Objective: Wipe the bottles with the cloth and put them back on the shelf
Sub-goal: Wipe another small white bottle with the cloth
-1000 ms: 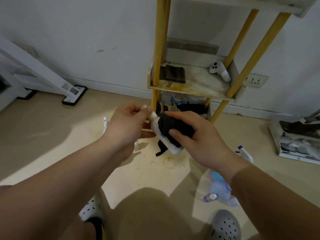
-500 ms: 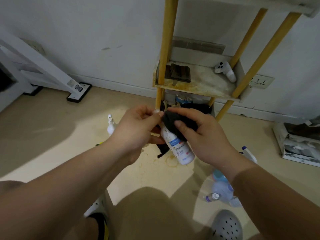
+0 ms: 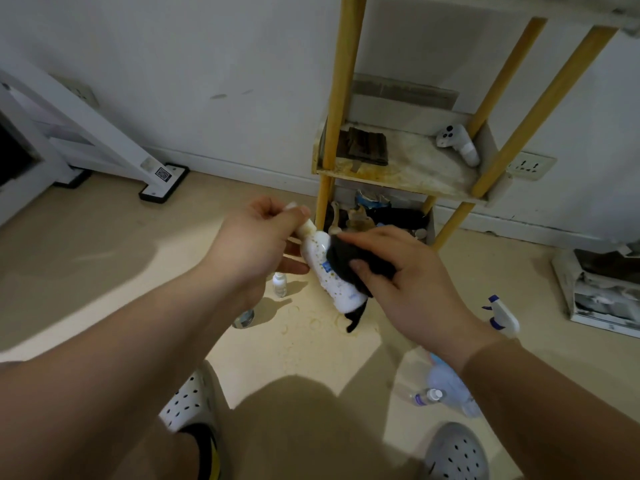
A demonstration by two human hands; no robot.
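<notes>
White bottle (image 3: 323, 265) is in the air in front of me, tilted, cream neck up-left and base down-right, just ahead of the shelf's front left post (image 3: 341, 98). Its body is speckled all over with yellowish-brown spots, and a small blue label patch shows at the edge of the cloth. The black cloth (image 3: 343, 259) covers the bottle's right side, and one dark tail hangs past the base. The shelf (image 3: 415, 168) stands against the wall. Its middle board is stained yellow-brown, mostly bare, with a dark folded item (image 3: 367, 147) at the back left and a white controller (image 3: 457, 143) at the back right. The bottom tier is crowded with dark clutter I cannot sort out. The yellow posts fence the board's front corners, and the gap between them is open. Pale floor lies below the bottle, marked with ring stains. A small white bottle (image 3: 279, 284) stands on the floor just under my left hand, and a clear one (image 3: 244, 318) is half hidden by my forearm. To the right, well apart, are a spray bottle (image 3: 502, 315) and a clear bottle lying on its side (image 3: 427, 396). My left hand (image 3: 256, 244) has its fingers curled, pinching the neck end of the white bottle between thumb and fingertips. My right hand (image 3: 408, 282) is cupped over the cloth, the thumb pressed into its lower fold and the fingers laid across the top, clamping the cloth against the bottle.
</notes>
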